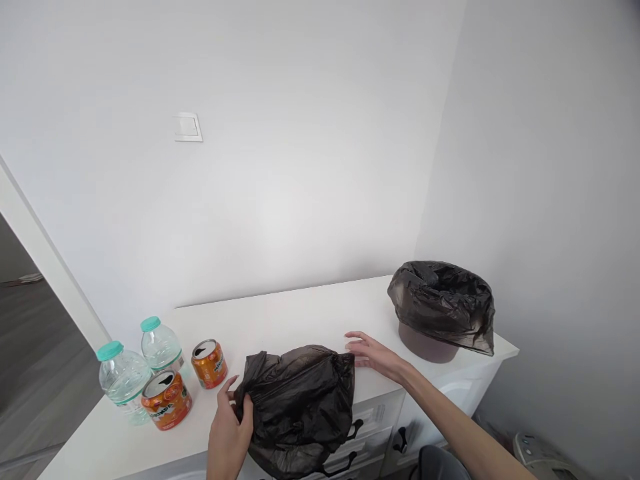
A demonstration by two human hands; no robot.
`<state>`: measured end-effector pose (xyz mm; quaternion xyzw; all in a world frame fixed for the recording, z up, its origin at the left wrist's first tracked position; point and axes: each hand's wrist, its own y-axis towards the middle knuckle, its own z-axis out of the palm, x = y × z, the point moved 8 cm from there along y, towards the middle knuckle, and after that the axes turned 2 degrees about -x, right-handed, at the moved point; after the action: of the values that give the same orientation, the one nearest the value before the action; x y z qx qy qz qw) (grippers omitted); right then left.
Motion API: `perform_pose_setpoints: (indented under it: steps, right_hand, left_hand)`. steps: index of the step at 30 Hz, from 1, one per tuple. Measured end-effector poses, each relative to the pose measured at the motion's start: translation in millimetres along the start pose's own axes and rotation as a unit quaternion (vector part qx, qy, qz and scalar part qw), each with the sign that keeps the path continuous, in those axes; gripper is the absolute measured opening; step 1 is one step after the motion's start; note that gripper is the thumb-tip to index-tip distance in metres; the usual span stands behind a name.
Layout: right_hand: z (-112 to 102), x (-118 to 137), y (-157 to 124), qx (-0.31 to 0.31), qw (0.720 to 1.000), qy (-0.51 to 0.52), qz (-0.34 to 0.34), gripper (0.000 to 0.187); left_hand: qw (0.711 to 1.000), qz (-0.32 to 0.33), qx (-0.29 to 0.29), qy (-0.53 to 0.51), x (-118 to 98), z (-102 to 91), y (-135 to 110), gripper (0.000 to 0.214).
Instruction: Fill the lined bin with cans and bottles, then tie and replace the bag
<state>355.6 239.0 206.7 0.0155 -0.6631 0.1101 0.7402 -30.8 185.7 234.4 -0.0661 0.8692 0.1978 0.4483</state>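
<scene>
My left hand grips the left edge of a black garbage bag between thumb and fingers. The crumpled bag bulges at the front edge of the white cabinet top; whether a container sits inside it is hidden. My right hand is open at the bag's upper right corner, with its fingers stretched out and pointing left. Contact between these fingers and the plastic is hard to make out. Left of my left hand stand two orange Mirinda cans, both with opened tops.
Two clear plastic bottles with turquoise caps stand at the left end of the cabinet. A brown bin lined with another black bag is at the right end. Behind rises a white wall with a light switch.
</scene>
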Motion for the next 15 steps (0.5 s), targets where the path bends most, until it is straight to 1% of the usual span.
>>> perform_pose_setpoints:
  steps: [2,4,5,6,7,8,9,10,11,12,13,15]
  right_hand:
    - [1,2,0,0.002,0.999,-0.039,0.016,0.058]
    - [6,1,3,0.002,0.993,-0.118,0.027,0.062]
    - [10,1,6,0.006,0.986,-0.167,0.025,0.063]
    - [16,1,8,0.011,0.977,-0.214,0.015,0.062]
    - [22,1,12,0.014,0.967,-0.255,0.0,0.059]
    - [29,3,14,0.011,0.958,-0.287,-0.017,0.054]
    - [34,5,17,0.005,0.95,-0.309,-0.035,0.047]
    - [40,7,19,-0.001,0.946,-0.321,-0.05,0.039]
    - [44,10,21,-0.005,0.945,-0.322,-0.06,0.032]
    - [48,13,23,-0.006,0.946,-0.316,-0.068,0.027]
    - [51,16,24,-0.005,0.947,-0.311,-0.076,0.024]
    - [53,26,26,-0.003,0.951,-0.297,-0.085,0.019]
  left_hand:
    - [0.998,0.033,-0.037,0.026,-12,-5.9,-3,0.067]
    - [0.989,0.103,-0.087,0.055,-33,-13.2,-9,0.059]
    - [0.982,0.149,-0.094,0.068,-46,-13.3,-12,0.054]
    - [0.974,0.195,-0.079,0.079,-58,-9.4,-15,0.05]
    - [0.967,0.235,-0.042,0.087,-66,-1.5,-16,0.047]
    - [0.96,0.263,0.009,0.093,-70,9.1,-17,0.046]
    - [0.954,0.277,0.063,0.099,-69,20.6,-16,0.046]
    - [0.949,0.277,0.11,0.106,-64,31.1,-15,0.046]
    - [0.947,0.265,0.142,0.112,-54,39.5,-12,0.048]
    - [0.949,0.247,0.157,0.115,-43,45.2,-9,0.051]
    - [0.955,0.226,0.159,0.11,-30,48.1,-5,0.054]
    - [0.967,0.192,0.141,0.094,-7,48.2,-2,0.061]
